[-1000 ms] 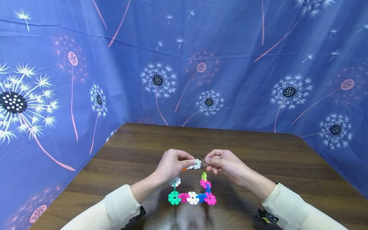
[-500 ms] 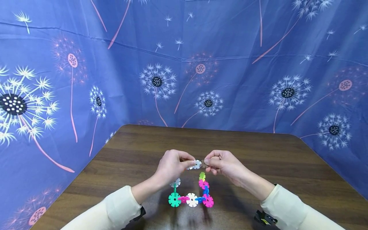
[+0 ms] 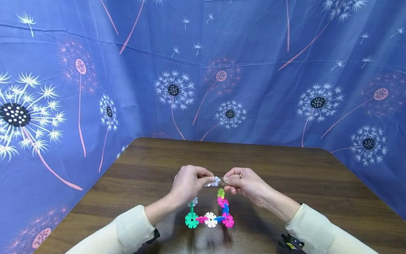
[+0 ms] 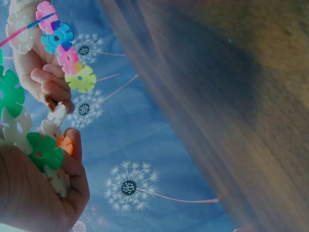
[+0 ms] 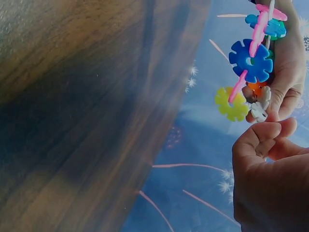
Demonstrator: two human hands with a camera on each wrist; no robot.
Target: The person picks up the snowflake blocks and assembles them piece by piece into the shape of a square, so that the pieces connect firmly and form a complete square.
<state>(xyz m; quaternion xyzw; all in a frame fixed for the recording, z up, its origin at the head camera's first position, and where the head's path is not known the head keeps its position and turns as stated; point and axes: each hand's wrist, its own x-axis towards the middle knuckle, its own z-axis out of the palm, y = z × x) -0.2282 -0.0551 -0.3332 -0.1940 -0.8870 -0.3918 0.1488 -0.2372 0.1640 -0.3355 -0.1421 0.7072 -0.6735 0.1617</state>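
Observation:
A chain of notched plastic flower discs hangs in a bent, U-like shape between my hands. Thumb and fingers of my left hand pinch its far white part, next to a white disc. Between the fingertips of my right hand is a brown disc, close against that white disc; whether they interlock I cannot tell. The nearer run includes a green disc, a white disc and a pink disc. A yellow-green disc forms the right end. An orange disc shows beside my left fingers.
The chain is held above a brown wood-grain table, with shadows falling below it. Behind and to the left hangs a blue cloth printed with dandelions. A black wrist strap shows under the right sleeve.
My right hand has shifted slightly left with the brown disc. The chain's right side and yellow-green end have swung a little left too. The left hand keeps its hold almost in place.

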